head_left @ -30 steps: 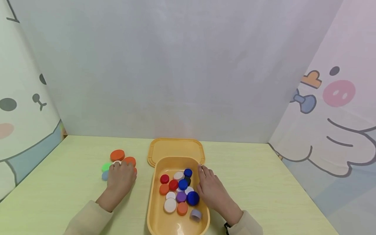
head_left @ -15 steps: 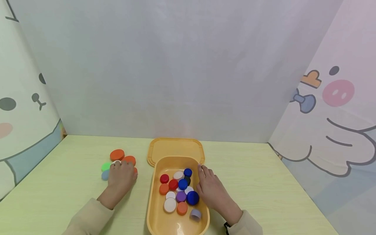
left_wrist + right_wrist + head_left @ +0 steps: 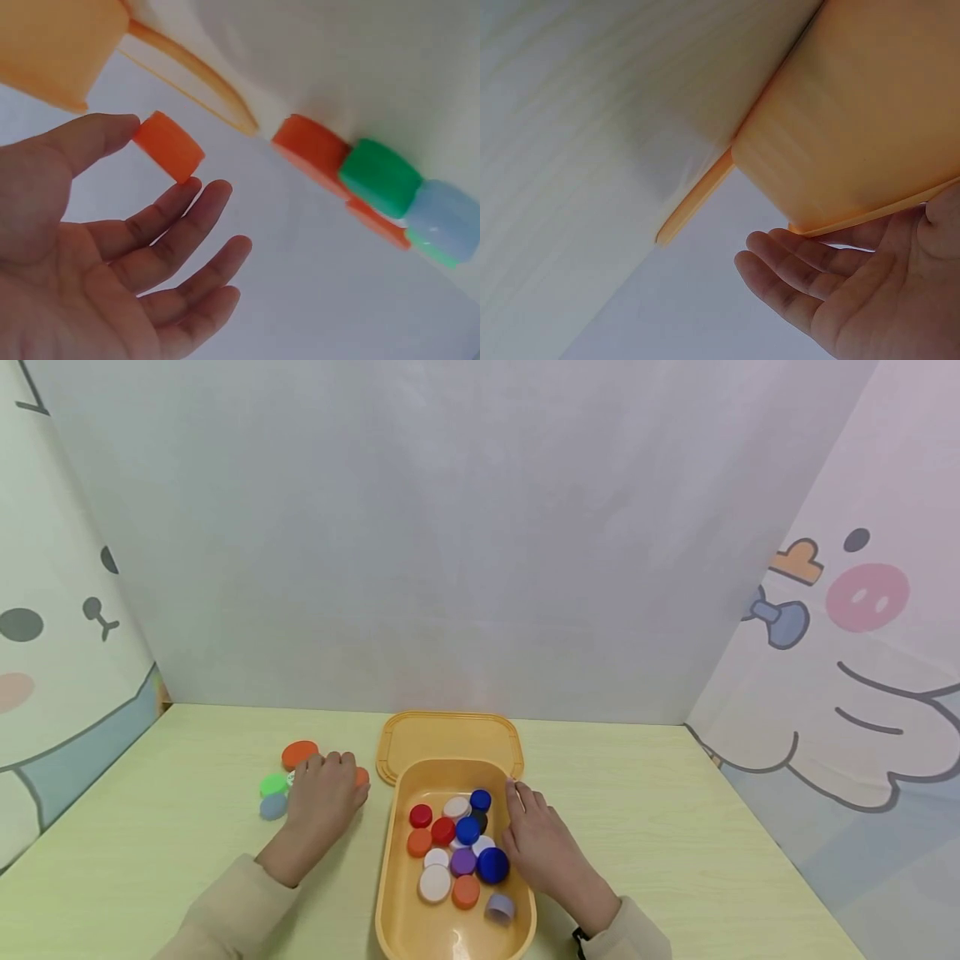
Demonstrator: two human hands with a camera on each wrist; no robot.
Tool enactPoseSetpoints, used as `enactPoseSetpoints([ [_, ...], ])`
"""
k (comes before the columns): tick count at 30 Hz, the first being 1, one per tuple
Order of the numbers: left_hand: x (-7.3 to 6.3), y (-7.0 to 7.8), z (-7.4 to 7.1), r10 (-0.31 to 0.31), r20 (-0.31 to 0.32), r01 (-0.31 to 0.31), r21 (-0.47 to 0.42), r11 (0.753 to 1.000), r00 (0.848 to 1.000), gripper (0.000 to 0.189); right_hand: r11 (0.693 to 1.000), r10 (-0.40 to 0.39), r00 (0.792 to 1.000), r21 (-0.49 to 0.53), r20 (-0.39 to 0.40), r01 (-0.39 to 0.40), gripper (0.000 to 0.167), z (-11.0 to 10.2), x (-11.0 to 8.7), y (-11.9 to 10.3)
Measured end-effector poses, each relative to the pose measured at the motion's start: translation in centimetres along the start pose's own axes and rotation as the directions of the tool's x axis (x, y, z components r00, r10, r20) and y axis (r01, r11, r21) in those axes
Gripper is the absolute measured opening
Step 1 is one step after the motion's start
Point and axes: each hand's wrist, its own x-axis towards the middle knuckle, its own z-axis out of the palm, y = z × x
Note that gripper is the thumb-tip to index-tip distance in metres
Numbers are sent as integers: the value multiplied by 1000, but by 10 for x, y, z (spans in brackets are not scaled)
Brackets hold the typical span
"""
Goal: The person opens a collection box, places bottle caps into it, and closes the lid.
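Clamps left fingers on an orange cap, holding it above the worktop between loose caps and the yellow box; grips that box along its edge with right fingers.

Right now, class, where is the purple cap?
In the head view, the purple cap lies inside the yellow-orange box, between a white cap on its left and the large dark blue cap on its right, toward the right hand.

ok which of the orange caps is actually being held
The orange cap pinched by the left hand, at that hand's right edge in the head view. The other orange caps in view lie unheld on the table or inside the yellow box.
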Motion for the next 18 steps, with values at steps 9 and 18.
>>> enactPoseSetpoints([
  [9, 13, 28, -17, -8, 32, 7, 6, 1000, 999, 39, 1000, 3, 1000, -3, 6, -3, 54, 0, 0, 0],
  [18, 15, 58, -26, -8, 121, 11, -26, 1000, 993, 44, 1000, 6, 1000, 1, 12, -6, 54, 1, 0, 1],
])
